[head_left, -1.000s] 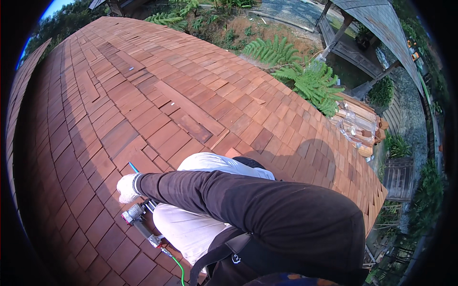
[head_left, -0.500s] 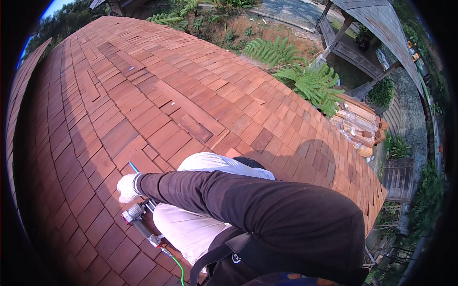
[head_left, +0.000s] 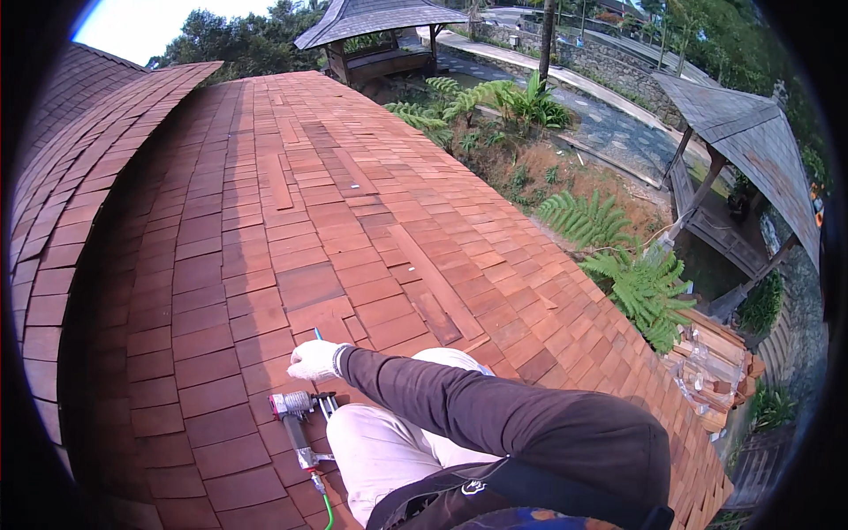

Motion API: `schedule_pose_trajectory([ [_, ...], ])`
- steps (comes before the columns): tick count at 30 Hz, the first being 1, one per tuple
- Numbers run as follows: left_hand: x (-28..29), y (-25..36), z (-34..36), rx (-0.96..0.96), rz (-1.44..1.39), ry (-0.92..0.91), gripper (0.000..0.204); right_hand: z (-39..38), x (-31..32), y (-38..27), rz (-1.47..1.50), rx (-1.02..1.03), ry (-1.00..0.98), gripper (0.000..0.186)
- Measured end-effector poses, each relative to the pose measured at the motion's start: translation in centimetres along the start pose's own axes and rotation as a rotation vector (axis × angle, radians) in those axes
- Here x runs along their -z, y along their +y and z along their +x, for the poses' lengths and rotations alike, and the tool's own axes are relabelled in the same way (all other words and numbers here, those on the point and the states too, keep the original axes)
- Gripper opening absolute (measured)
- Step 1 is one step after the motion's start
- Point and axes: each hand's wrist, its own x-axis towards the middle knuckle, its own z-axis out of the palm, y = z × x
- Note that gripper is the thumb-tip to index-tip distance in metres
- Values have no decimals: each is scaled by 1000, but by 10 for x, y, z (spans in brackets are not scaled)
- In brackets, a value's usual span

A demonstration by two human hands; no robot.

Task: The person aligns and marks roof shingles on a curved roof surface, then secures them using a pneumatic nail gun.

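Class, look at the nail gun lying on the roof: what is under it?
The nail gun lies on the red-brown roof shingles, beside the person's knee. A green hose leaves its handle. The shingle right beneath its body is covered.

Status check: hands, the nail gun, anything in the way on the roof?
Gloved hand holding a blue pencil on the shingles. Other hand unseen. Nail gun lying by the knee. Nothing blocking.

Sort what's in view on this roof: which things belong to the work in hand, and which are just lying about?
In use:
- gloved hand, holding a thin blue tool against the shingles
- nail gun resting on the roof beside the leg, with its green hose
- red-brown roof shingles

Lying about:
- stack of spare shingles at the roof's lower edge
- loose long boards on the slope
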Motion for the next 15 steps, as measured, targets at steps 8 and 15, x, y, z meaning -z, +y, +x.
schedule_pose_trajectory([
  [8, -39, -21, -22, 115, 138, -205, 28, -6, -8, 7, -25, -4, 16, 54],
  [15, -10, -39, 5, 100, -132, -193, 33, -11, -12, 17, -112, -42, 15, 51],
])
